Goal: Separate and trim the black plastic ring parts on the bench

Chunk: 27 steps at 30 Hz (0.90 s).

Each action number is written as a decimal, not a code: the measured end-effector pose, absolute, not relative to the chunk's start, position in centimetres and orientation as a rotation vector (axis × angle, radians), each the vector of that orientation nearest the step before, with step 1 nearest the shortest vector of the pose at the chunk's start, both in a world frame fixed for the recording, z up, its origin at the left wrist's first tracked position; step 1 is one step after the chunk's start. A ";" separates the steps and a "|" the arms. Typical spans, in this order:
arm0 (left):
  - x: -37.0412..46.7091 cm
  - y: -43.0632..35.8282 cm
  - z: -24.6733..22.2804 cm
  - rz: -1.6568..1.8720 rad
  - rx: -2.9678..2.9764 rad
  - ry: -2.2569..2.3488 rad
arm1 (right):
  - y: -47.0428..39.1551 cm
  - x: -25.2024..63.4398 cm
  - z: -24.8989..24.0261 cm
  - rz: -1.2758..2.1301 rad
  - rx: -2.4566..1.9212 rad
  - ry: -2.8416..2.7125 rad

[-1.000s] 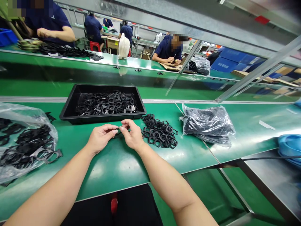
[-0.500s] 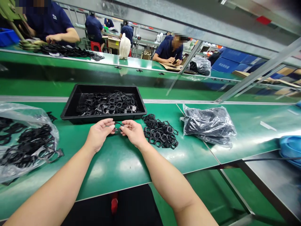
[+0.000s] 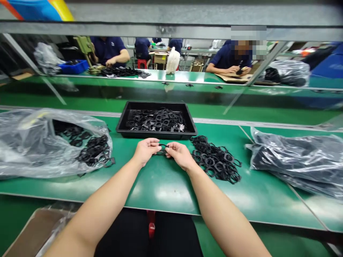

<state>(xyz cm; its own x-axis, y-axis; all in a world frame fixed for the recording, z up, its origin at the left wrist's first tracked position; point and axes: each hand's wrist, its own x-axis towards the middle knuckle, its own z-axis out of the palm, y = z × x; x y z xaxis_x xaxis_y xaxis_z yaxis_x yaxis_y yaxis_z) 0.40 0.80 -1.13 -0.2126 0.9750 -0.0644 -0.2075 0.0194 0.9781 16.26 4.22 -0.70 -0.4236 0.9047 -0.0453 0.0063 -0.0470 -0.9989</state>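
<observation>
Between my two hands is a small black ring-shaped part [image 3: 162,152], held above the green table just in front of a black tray. My left hand [image 3: 146,150] pinches its left side, fingers closed. My right hand [image 3: 179,153] grips the right side between thumb and fingers. The black tray [image 3: 157,135] holds many similar black ring parts [image 3: 160,119]. Right beside my right hand lies a loose pile of black ring parts [image 3: 215,160] on the table. Fingers partly cover the held part, so its full shape is hidden.
To the left lies an open clear plastic bag [image 3: 32,142] with black parts spilling out. A filled plastic bag [image 3: 297,159] rests at the right. Behind the tray runs a green conveyor belt [image 3: 107,94] with a few small black parts. Co-workers sit beyond it.
The view has turned leftward and levelled, so the tray, pile and bags appear further right. Both hands still hold the black ring part together in front of the tray.
</observation>
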 end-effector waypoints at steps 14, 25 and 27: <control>-8.9 -5.5 3.9 1.717 0.910 1.798 | 3.8 18.4 0.5 0.337 -1.542 -2.161; -13.4 -4.8 8.6 1.532 0.952 1.926 | 3.7 18.4 -0.2 0.250 -1.613 -2.414; -12.2 -2.5 9.2 1.554 0.993 1.920 | 3.7 18.4 -0.2 0.247 -1.603 -2.426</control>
